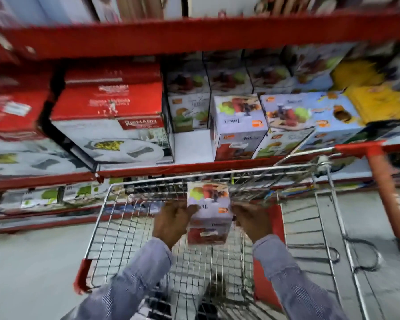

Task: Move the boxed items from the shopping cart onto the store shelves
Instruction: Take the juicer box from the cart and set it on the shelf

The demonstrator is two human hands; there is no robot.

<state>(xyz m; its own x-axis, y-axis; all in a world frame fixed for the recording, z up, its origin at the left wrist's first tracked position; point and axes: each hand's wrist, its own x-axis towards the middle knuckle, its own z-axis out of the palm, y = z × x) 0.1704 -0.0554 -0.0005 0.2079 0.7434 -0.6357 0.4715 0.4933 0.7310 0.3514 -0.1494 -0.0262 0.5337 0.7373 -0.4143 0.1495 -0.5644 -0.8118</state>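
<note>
I hold a small white juicer box point(209, 211) with fruit pictures above the wire shopping cart point(102, 218). My left hand point(171, 221) grips its left side and my right hand point(252, 221) grips its right side. The box is upright, just below the red edge of the middle shelf point(183, 168). On that shelf stand several matching juicer boxes point(239, 127), with a gap of bare white shelf point(192, 145) to their left. The picture is motion-blurred.
Large red and white dinner-set boxes point(111, 121) fill the shelf's left side. Yellow boxes point(379, 105) sit at the right. An upper red shelf point(194, 35) hangs overhead. The cart's red handle bar point(388, 199) slants down the right side. Pale floor surrounds the cart.
</note>
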